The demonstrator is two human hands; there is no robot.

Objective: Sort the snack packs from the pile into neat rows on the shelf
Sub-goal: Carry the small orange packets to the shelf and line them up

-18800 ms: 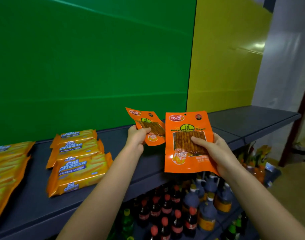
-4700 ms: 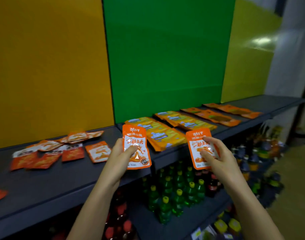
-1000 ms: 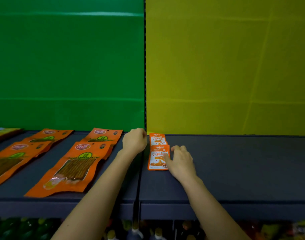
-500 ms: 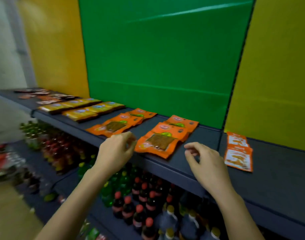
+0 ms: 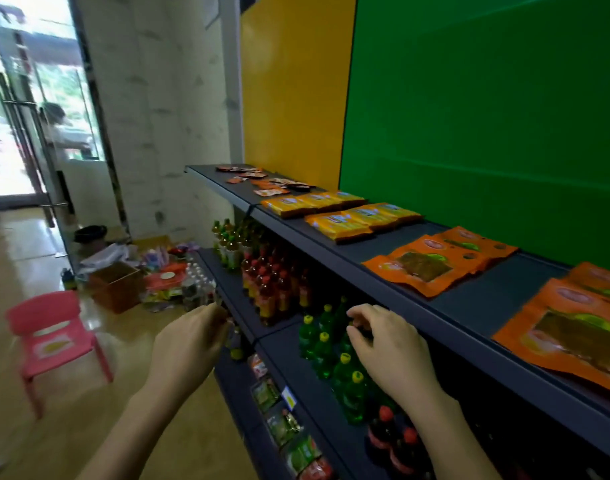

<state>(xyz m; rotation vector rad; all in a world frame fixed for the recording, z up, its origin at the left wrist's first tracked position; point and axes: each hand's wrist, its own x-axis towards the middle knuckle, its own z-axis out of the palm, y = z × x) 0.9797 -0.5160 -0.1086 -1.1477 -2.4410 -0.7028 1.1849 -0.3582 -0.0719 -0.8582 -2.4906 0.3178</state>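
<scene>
The dark top shelf [image 5: 383,271] runs from far left to near right. A loose pile of small orange snack packs [image 5: 267,181] lies at its far end. Yellow cheese wafer packs [image 5: 341,216] sit in two rows beyond large orange packs [image 5: 435,265], and more large orange packs [image 5: 570,323] lie at the right edge. My left hand [image 5: 189,344] and my right hand [image 5: 386,344] hover in front of the shelf, below its edge, fingers loosely curled, holding nothing.
Lower shelves hold red and green bottles [image 5: 286,292] and small packets [image 5: 282,420]. A pink plastic chair [image 5: 50,337] stands on the floor at the left. Boxes and clutter [image 5: 137,275] lie near the wall, with a glass door [image 5: 16,116] beyond.
My view has swung left along the shelf toward the far pile. Both hands have left the shelf top and dropped below its edge; the two small packs stay behind, out of view.
</scene>
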